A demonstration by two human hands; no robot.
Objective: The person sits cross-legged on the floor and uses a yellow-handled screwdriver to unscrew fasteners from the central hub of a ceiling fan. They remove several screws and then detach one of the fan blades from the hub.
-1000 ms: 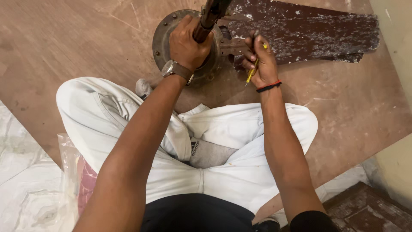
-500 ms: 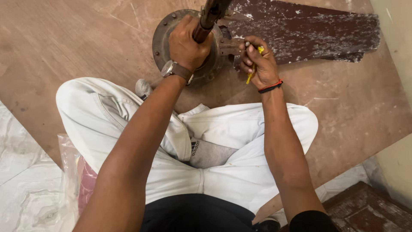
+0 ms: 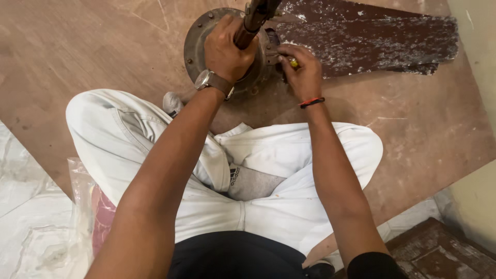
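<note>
Head view looks down on a person sitting cross-legged in white trousers (image 3: 289, 155) on a worn brown floor (image 3: 93, 57), with an old ceiling fan lying just in front of the knees. Left hand (image 3: 226, 50), a wristwatch (image 3: 213, 81) on its wrist, is wrapped tight around the dark down rod (image 3: 257, 15) that rises from the middle of the round fan motor housing (image 3: 199, 39); its fingers are closed fully about the rod. Right hand (image 3: 304, 72), with a red and black thread band (image 3: 312, 102) at the wrist, rests against the housing's right edge, where the rusty, paint-flecked fan blade (image 3: 372, 44) joins it. Its fingers are curled shut on a small yellow-handled tool (image 3: 293, 62), most likely a screwdriver, though only a bit of the yellow shows and its tip is hidden. The blade stretches away to the right, flat on the floor. A crumpled clear plastic bag (image 3: 82, 206) lies beside the left thigh, and a dark wooden piece (image 3: 439, 253) sits at the lower right corner.
</note>
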